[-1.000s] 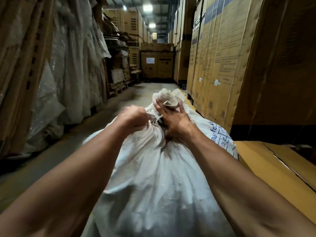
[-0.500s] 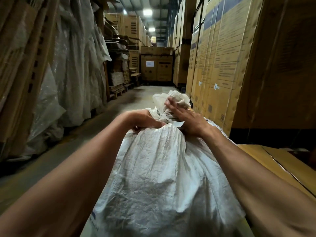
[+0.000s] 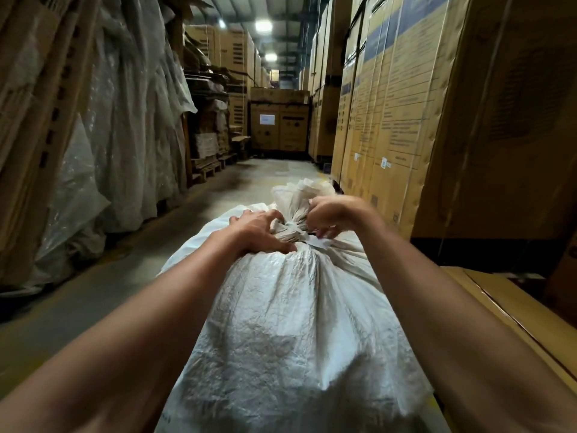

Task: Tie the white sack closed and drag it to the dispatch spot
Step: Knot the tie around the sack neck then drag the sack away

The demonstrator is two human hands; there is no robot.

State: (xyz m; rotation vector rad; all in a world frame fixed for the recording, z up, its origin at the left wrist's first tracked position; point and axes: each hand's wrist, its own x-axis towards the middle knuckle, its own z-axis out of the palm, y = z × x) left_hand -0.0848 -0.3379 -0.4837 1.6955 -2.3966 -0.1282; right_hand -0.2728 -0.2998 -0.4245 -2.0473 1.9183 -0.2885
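A full white woven sack (image 3: 290, 323) lies lengthwise in front of me, its gathered neck (image 3: 292, 226) pointing down the aisle. A pale tie strip wraps the neck. My left hand (image 3: 256, 231) lies on the sack's shoulder at the left of the neck, fingers curled against the bunched fabric. My right hand (image 3: 331, 215) curls over the neck from the right, its fingertips pinching the strip's loose end (image 3: 318, 242). The sack's open frill (image 3: 303, 190) sticks out beyond the hands.
Tall stacked cardboard cartons (image 3: 406, 120) wall the right side, with a low yellow carton (image 3: 515, 307) close beside the sack. Plastic-wrapped goods (image 3: 125, 120) and pallets (image 3: 209, 167) line the left. A concrete aisle (image 3: 237, 189) runs ahead to more cartons (image 3: 279, 123).
My right hand has shifted from lying flat over the neck to curling down around it and pinching the strip. My left hand has slid forward to the neck's base. The view has tilted slightly.
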